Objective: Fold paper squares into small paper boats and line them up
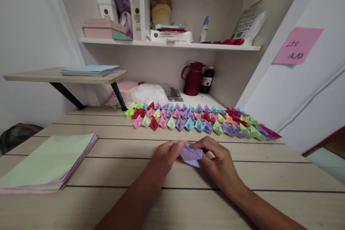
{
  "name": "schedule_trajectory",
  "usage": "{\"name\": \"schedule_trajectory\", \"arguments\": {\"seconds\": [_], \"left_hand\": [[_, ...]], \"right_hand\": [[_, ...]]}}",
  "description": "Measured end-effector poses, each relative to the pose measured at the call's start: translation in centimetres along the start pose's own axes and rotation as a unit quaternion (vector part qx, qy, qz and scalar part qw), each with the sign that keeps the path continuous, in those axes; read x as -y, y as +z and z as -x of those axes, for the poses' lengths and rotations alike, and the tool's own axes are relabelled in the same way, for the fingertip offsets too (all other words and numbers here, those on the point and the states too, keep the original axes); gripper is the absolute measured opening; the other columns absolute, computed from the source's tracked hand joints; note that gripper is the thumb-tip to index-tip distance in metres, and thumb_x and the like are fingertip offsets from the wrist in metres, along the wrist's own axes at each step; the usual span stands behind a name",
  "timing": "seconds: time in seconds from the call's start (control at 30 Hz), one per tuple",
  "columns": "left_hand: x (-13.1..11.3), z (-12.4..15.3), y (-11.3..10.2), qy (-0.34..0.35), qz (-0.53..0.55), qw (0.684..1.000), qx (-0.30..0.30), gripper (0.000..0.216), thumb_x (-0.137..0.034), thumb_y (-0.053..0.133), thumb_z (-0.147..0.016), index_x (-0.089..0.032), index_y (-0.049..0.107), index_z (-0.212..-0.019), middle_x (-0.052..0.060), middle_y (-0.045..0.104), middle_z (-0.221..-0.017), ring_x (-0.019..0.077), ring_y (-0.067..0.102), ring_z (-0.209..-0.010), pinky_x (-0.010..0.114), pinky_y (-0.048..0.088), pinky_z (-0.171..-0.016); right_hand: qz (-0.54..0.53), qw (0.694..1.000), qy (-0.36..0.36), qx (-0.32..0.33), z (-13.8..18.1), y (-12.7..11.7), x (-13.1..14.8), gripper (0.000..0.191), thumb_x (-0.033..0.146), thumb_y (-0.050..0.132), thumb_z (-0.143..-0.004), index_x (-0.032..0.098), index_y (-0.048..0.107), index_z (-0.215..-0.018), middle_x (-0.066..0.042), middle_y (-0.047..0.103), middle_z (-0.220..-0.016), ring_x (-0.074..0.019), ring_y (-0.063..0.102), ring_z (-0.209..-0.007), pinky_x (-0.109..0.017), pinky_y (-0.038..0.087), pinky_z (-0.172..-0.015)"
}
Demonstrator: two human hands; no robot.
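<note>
L forearm (134, 197) & R forearm (258, 205) are angled inward fr. bottom edge, w/ L hand (165, 155) pinched, its thumb (177, 148) laid uppermost, & R hand (218, 156) turned opp., its index finger (203, 143) arched, fingertips of both held nr. each other approx. mid-view.

Prob a rm at home, b/c I see a desk (269, 176), red jug (192, 81) & shelf (199, 45) w/ soft toy (161, 11) & pump bottle (107, 7).

The pale plank desk (185, 206) carries multicoloured folded-paper boats (199, 125) near its far edge, a green-topped paper stack (48, 160) toward its left.
</note>
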State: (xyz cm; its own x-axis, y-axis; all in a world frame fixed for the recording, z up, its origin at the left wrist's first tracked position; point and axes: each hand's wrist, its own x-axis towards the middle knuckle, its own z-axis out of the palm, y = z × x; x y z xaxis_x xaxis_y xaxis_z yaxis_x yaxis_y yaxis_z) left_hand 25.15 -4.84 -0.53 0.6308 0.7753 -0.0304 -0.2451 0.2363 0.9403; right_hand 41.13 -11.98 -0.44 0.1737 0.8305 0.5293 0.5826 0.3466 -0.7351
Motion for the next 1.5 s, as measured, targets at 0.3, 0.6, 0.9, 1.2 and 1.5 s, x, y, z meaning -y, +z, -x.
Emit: {"name": "schedule_trajectory", "arguments": {"seconds": [0.3, 0.6, 0.9, 1.2, 1.5], "left_hand": [[-0.3, 0.7, 0.5, 0.007, -0.002, 1.000, -0.028, 0.030, -0.028, 0.077, -0.065, -0.014, 0.073, -0.091, 0.009, 0.073, -0.089, 0.0184, 0.064, -0.082, 0.027, 0.046, -0.077], [-0.3, 0.6, 0.6, 0.005, -0.007, 0.998, -0.068, 0.024, -0.025, 0.076, -0.066, -0.014, 0.073, -0.087, 0.005, 0.072, -0.079, 0.0134, 0.062, -0.071, 0.024, 0.045, -0.070], [-0.2, 0.5, 0.4, 0.007, 0.006, 0.997, -0.081, 0.026, -0.025, 0.078, -0.065, -0.012, 0.072, -0.086, 0.006, 0.071, -0.077, 0.0134, 0.062, -0.071, 0.023, 0.046, -0.069], [-0.3, 0.6, 0.6, 0.010, -0.002, 0.995, -0.095, 0.027, -0.025, 0.078, -0.065, -0.012, 0.071, -0.087, 0.004, 0.069, -0.074, 0.0117, 0.060, -0.065, 0.024, 0.046, -0.066], [0.1, 0.0, -0.2, 0.000, 0.024, 0.999, -0.046, 0.043, -0.033, 0.074, -0.072, -0.015, 0.064, -0.110, 0.007, 0.069, -0.088, 0.0153, 0.063, -0.079, 0.028, 0.047, -0.078]], "right_hand": [[0.026, 0.997, -0.053, 0.049, 0.4, 0.1, 1.2, 0.039, 0.002, 0.051, -0.078, 0.027, 0.066, -0.103, -0.005, 0.064, -0.093, -0.0208, 0.060, -0.085, -0.031, 0.048, -0.070], [-0.242, 0.946, 0.206, 0.067, 0.0, 0.3, 0.8, 0.039, 0.023, 0.060, -0.082, 0.028, 0.053, -0.120, -0.003, 0.062, -0.107, -0.0158, 0.059, -0.083, -0.028, 0.046, -0.071], [-0.361, 0.868, 0.332, 0.082, -0.4, -0.1, 1.5, 0.040, 0.056, 0.051, -0.086, 0.019, 0.065, -0.091, -0.005, 0.066, -0.084, -0.0184, 0.059, -0.078, -0.032, 0.045, -0.074], [-0.288, 0.895, 0.327, 0.096, -0.6, -0.4, 0.8, 0.040, 0.043, 0.082, -0.059, 0.018, 0.052, -0.064, 0.004, 0.053, -0.059, -0.0098, 0.042, -0.056, -0.023, 0.027, -0.054], [-0.279, 0.902, 0.326, 0.051, -0.4, 0.1, 0.8, 0.038, 0.044, 0.078, -0.065, 0.018, 0.050, -0.066, 0.006, 0.046, -0.058, -0.0094, 0.039, -0.056, -0.024, 0.027, -0.055]]}}
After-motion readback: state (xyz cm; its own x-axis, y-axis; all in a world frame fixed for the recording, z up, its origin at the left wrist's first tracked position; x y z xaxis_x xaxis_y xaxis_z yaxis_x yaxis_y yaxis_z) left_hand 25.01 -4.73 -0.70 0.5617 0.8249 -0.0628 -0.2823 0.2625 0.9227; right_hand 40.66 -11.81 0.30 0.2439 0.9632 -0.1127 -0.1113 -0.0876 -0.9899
